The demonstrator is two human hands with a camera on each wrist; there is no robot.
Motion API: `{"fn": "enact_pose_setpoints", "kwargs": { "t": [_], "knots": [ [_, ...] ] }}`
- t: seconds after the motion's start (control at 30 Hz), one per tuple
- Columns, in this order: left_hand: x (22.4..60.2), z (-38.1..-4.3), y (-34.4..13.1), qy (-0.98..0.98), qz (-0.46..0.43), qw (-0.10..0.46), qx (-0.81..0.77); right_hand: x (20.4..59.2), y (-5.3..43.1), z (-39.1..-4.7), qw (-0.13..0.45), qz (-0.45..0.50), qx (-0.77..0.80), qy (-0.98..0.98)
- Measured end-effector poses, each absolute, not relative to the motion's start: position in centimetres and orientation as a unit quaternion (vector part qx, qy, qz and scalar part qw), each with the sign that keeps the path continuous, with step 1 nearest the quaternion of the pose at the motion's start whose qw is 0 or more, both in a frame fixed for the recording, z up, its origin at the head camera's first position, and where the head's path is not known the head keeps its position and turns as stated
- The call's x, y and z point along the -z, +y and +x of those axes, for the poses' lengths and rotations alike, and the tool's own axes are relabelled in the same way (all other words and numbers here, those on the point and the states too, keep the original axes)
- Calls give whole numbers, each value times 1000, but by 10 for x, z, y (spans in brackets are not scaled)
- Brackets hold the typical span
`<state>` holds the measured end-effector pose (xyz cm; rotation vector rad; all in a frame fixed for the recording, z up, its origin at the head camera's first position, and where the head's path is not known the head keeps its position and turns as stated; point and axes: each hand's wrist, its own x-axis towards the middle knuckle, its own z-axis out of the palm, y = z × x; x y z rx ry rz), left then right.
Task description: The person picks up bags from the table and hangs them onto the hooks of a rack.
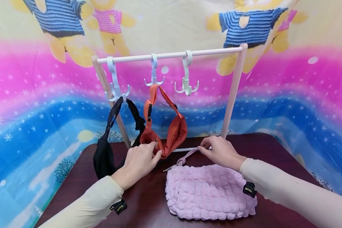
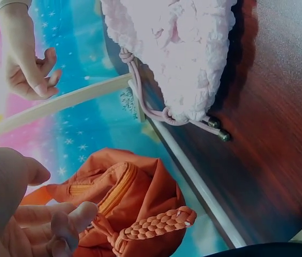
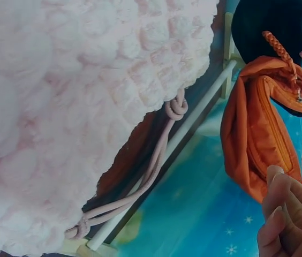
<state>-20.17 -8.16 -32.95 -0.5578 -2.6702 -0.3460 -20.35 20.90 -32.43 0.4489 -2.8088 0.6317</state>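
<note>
Pink puckered-fabric bag (image 1: pixel 208 194) rests on dark red bench (image 1: pixel 143 205); likely light, soft, slumping; best lifted by pink knotted cord handle (image 3: pixel 161 150). Left hand (image 1: pixel 139 161), right hand (image 1: pixel 222 152): fingers loosely bent, empty.

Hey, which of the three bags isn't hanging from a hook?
The pink puffy bag, which rests on the table; the black bag and the orange bag both hang from hooks.
</note>
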Motion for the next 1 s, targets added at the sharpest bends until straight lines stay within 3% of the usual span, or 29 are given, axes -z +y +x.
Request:
{"fn": "enact_pose_setpoints", "kwargs": {
  "t": [1.0],
  "knots": [
    [346,-199,-62,-946,-229,198,118,343,224,-201,83,152,-214,-961]
  ]
}}
